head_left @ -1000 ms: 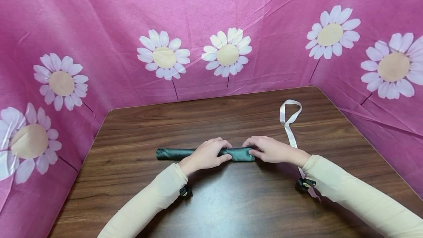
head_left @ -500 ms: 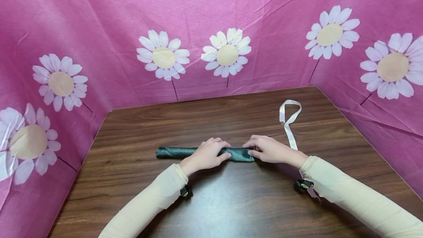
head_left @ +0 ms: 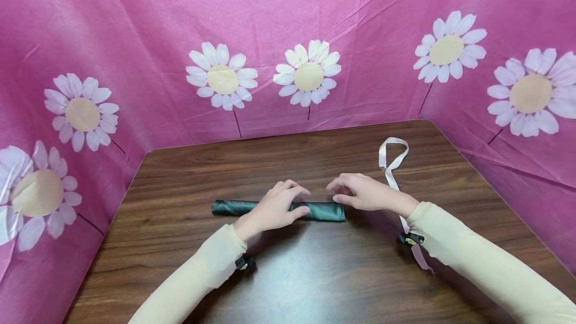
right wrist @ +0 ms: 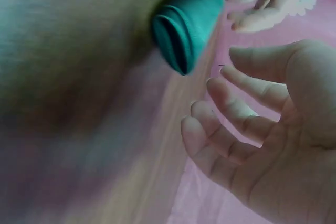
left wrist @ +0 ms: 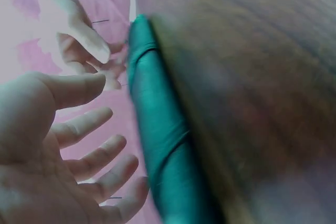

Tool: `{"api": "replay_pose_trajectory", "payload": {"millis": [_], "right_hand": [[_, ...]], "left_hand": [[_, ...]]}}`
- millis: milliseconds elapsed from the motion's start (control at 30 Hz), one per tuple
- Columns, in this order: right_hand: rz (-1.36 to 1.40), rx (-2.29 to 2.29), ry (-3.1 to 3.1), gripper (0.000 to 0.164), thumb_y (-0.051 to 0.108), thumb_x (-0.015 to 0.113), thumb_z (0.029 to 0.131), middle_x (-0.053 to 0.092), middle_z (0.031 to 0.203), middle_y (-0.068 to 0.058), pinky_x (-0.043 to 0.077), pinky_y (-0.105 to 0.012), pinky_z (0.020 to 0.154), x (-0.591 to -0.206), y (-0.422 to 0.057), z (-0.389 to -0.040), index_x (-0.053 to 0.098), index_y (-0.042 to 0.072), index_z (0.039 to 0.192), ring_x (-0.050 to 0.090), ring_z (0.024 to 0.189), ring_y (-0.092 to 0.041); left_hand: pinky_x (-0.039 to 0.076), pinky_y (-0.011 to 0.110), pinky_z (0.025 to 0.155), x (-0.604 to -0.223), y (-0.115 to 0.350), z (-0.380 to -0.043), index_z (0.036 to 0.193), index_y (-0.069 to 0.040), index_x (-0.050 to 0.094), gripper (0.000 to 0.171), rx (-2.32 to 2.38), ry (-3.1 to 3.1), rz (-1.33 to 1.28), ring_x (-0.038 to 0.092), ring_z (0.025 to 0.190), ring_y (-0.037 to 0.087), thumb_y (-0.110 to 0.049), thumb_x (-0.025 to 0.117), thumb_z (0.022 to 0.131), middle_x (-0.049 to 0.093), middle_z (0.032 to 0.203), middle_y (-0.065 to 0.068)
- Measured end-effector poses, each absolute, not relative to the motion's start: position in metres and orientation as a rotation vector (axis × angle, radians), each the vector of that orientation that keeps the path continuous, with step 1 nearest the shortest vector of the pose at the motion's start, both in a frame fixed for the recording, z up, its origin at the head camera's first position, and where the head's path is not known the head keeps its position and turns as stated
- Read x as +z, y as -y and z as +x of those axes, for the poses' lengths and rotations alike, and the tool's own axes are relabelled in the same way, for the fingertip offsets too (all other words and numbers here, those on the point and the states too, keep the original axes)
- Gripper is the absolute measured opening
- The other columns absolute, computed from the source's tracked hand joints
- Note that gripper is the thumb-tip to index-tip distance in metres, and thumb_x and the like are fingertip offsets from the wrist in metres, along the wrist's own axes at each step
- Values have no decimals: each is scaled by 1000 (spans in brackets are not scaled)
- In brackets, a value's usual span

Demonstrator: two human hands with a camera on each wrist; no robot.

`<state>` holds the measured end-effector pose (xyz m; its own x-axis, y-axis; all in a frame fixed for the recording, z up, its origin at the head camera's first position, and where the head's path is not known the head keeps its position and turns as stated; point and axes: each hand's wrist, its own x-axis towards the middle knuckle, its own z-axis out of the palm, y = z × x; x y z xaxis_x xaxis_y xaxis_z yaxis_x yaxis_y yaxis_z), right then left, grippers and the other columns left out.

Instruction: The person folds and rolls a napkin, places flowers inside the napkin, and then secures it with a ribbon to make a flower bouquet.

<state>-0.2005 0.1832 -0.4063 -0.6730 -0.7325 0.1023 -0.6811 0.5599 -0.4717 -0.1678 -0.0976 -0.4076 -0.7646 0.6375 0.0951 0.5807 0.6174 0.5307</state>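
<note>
A rolled dark green satin-like cloth [head_left: 326,211] lies crosswise on the wooden table, its layered right end visible in the right wrist view as a rolled cloth [right wrist: 184,30]. My left hand [head_left: 274,209] hovers over the middle of the roll, fingers relaxed and apart from it; the left wrist view shows the palm [left wrist: 37,171] beside the cloth with nothing held. Near the roll's right end is my right hand [head_left: 366,193], lifted off it, with loosely bent, spread fingers and nothing between them.
A white ribbon [head_left: 392,169] lies on the table [head_left: 189,169] at the right, looped at its far end and passing beneath the right forearm. Pink fabric [head_left: 270,4] printed with white daisies stands around the table's back and sides.
Both hands have let go of the green roll and lifted away from it. The left hand shifted slightly left, the right hand slightly up and back. The roll stays in place.
</note>
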Motion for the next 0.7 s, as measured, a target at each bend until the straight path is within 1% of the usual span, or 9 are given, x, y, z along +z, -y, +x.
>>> {"api": "replay_pose_trajectory", "payload": {"millis": [67,167,233,267,367,467,600,700], "right_hand": [[-1230,-768,-2665,25,15,69,98,68,103,-4,51,-31,72,-403,-180,-205,70,4,120,56,79,-6],[-1260,-801,-2607,27,18,68,99,69,107,-6,52,-32,75,-401,-173,-212,69,3,122,58,82,-7],[-1266,-821,-2561,28,19,67,100,70,111,-7,53,-33,77,-401,-168,-216,69,4,123,59,84,-8],[-1270,-834,-2539,29,20,67,100,70,112,-8,53,-33,77,-401,-166,-218,69,3,123,59,85,-8],[-1255,-875,-2487,29,23,67,100,70,113,-7,53,-36,78,-403,-160,-224,70,4,122,59,86,-9],[-1213,-901,-2452,32,27,68,100,70,108,-3,53,-37,80,-406,-155,-230,70,5,122,59,87,-11],[-1141,-942,-2358,37,30,68,99,69,106,3,53,-34,84,-411,-148,-235,68,5,126,64,94,-13],[-1104,-966,-2283,39,30,67,100,70,107,3,53,-32,85,-417,-143,-238,65,4,130,67,97,-12]], "left_hand": [[46,47,98,-404,105,-165,130,-10,66,37,895,-2699,1068,56,119,27,-31,67,100,62,129,6],[53,36,88,-401,118,-158,126,-7,67,34,985,-2577,1112,64,103,19,-30,67,100,68,120,5],[54,30,84,-401,129,-151,126,-6,67,34,1046,-2452,1090,66,95,13,-30,66,101,70,113,2],[55,29,81,-401,135,-147,126,-5,66,35,1080,-2375,1056,67,92,12,-29,65,101,71,111,2],[57,31,77,-406,151,-135,129,-3,64,38,1201,-2135,850,69,91,18,-29,63,102,72,106,6],[59,37,71,-413,166,-126,132,0,60,39,1335,-1923,604,69,92,28,-27,62,103,71,109,14],[60,43,72,-427,182,-122,134,3,57,41,1450,-1752,423,69,98,31,-26,59,105,68,116,18],[60,47,76,-436,191,-125,136,4,55,43,1519,-1643,334,69,103,31,-27,56,106,67,119,19]]}}
